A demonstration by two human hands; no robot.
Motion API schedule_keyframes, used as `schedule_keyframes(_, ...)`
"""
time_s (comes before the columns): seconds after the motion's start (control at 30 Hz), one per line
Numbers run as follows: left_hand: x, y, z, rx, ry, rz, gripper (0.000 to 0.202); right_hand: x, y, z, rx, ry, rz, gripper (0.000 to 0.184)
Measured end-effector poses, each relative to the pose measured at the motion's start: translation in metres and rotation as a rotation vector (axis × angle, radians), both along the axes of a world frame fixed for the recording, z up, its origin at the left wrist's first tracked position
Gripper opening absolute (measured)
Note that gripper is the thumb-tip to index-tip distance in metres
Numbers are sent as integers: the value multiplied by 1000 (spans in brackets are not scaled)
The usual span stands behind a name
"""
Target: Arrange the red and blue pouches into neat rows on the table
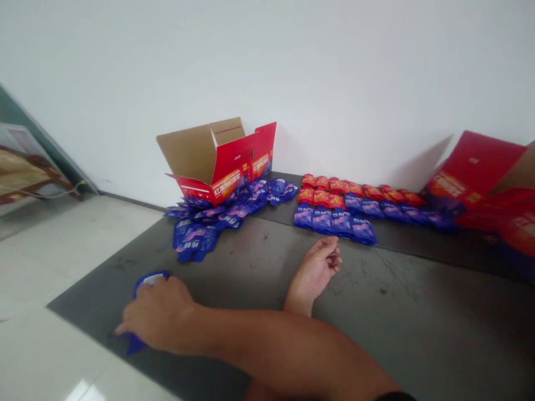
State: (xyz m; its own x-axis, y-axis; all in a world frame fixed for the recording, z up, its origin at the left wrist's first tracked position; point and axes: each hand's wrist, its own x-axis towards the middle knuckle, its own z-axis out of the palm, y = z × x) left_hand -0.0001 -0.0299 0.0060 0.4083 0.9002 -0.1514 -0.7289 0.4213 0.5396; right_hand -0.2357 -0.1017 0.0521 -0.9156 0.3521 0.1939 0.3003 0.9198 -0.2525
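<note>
My right arm crosses over my left arm. At the left of the table, my right hand [159,317] is palm down, with its fingers closed over a blue pouch [136,344]; the hand covers most of the pouch. Near the middle, my left hand [313,273] has its palm turned to the right and its fingers loosely curled, with nothing visible in them. Just beyond it lies a row of blue-purple pouches [332,221]. A loose heap of blue pouches [196,236] lies between my two hands, farther back.
An open red carton [232,167] stands behind the heap, by the white wall. Red pouches [321,197] lie in rows along the wall. Another open red carton [472,172] is at the right. The dark table's left edge [83,334] borders a pale tiled floor.
</note>
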Motion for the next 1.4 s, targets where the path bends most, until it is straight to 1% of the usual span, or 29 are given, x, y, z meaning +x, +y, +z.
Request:
schedule_keyframes(0.07,-2,0,1,-12,-35,10,36,0,-3,-8,88,97,-136,22)
schedule_keyframes(0.1,-3,0,2,-20,-57,15,36,-2,-3,-11,90,116,-207,24)
schedule_keyframes(0.13,-4,0,2,-27,-77,20,36,-4,-3,-13,60,112,-268,30)
schedule_keyframes(0.23,-5,1,4,-40,-86,19,36,-13,-2,-13,-93,50,-379,71)
schedule_keyframes(0.27,-4,1,4,-39,-73,16,35,-15,-1,-11,-130,19,-409,81)
schedule_keyframes(0.3,-4,1,4,-33,-58,12,35,-17,-1,-8,-162,-17,-433,86)
schedule_keyframes(0.37,-3,1,4,-22,-33,2,34,-18,0,-2,-216,-72,-469,88)
schedule_keyframes(0.47,-2,0,4,-12,-13,-3,33,-13,3,5,-278,-86,-455,84)
schedule_keyframes(0.6,-2,-1,4,-6,11,-2,33,-3,10,5,-355,-78,-354,76)
schedule_keyframes(0.67,-2,-1,3,-1,17,3,33,0,15,4,-351,-52,-288,67)
schedule_keyframes(0.73,-1,-2,2,7,25,9,33,3,24,5,-324,-28,-229,63)
schedule_keyframes(0.8,0,-2,2,16,41,6,33,8,37,11,-326,25,-187,62)
schedule_keyframes(0.87,0,-1,2,15,63,-3,36,23,52,22,-399,99,-116,53)
schedule_keyframes(0.93,-1,1,2,4,78,-2,41,55,67,38,-514,190,-22,38)
schedule_keyframes(0.97,-1,2,2,-6,88,2,43,78,72,46,-566,259,-15,35)
schedule_keyframes(1.03,-1,5,2,-32,113,14,43,137,76,64,-599,447,-91,34)
schedule_keyframes(1.07,0,5,2,-35,119,20,41,170,76,72,-622,485,-120,37)
schedule_keyframes(1.13,1,5,3,-19,124,35,32,238,73,85,-729,566,-221,37)
schedule_keyframes(1.17,2,5,3,-5,122,42,26,270,70,89,-779,576,-263,37)
schedule_keyframes(1.23,2,4,3,8,121,49,14,326,64,92,-833,620,-356,38)
schedule_keyframes(1.3,1,2,5,-7,136,25,6,372,59,92,-878,673,-431,42)
schedule_keyframes(1.33,0,1,6,-11,142,-1,9,391,57,91,-888,691,-463,44)
schedule_keyframes(1.4,-1,-1,11,-4,150,-60,24,422,54,89,-872,698,-509,45)
